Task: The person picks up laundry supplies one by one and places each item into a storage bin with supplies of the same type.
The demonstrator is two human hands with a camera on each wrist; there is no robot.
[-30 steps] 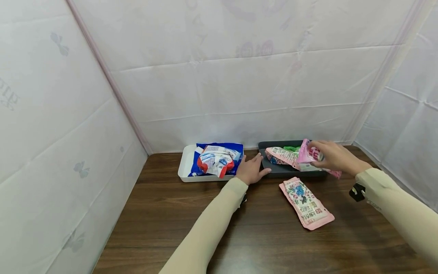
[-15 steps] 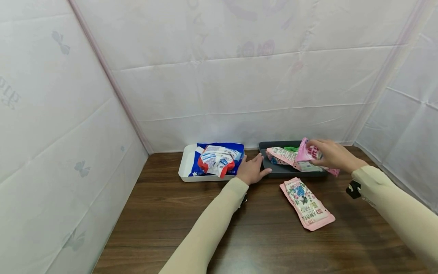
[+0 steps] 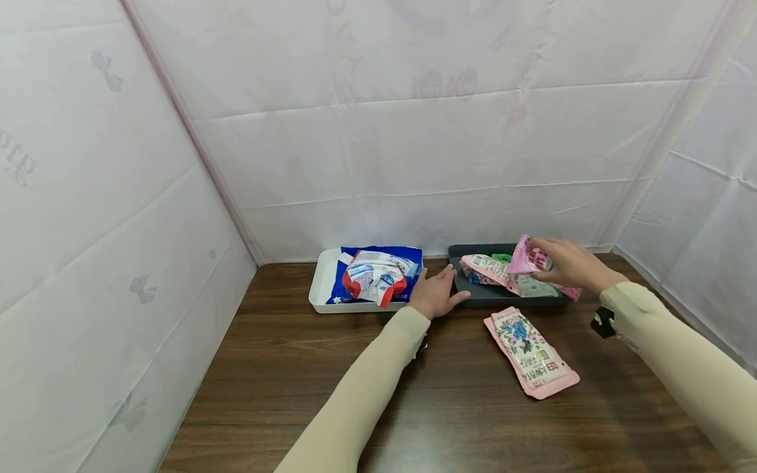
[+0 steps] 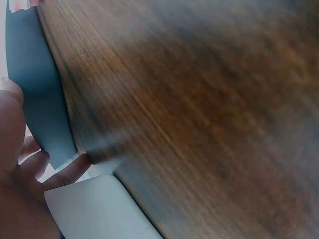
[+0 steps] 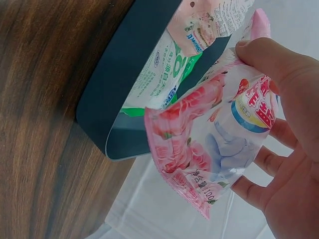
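My right hand point(image 3: 570, 264) grips a pink, rose-printed plastic packet point(image 5: 199, 144) between thumb and fingers, holding it over the right part of the dark grey tray point(image 3: 503, 303). Inside that tray lie a pink floral packet point(image 3: 486, 266) and a green-and-white packet point(image 5: 157, 79), partly hidden beneath the held one in the head view. My left hand point(image 3: 434, 293) has its fingers extended at the dark tray's left end, in the gap beside the white tray point(image 3: 321, 282). A flat pink floral packet point(image 3: 532, 351) lies on the table in front of the dark tray.
The white tray holds a blue packet point(image 3: 408, 253) with a crumpled white-and-red packet point(image 3: 375, 272) on top. Both trays stand along the back edge of the brown wooden table point(image 3: 284, 387). White fabric walls point(image 3: 378, 164) rise behind and at the sides.
My right hand has moved slightly left with the rose-printed packet over the dark tray. My left hand stays in place, and the other packets have not moved.
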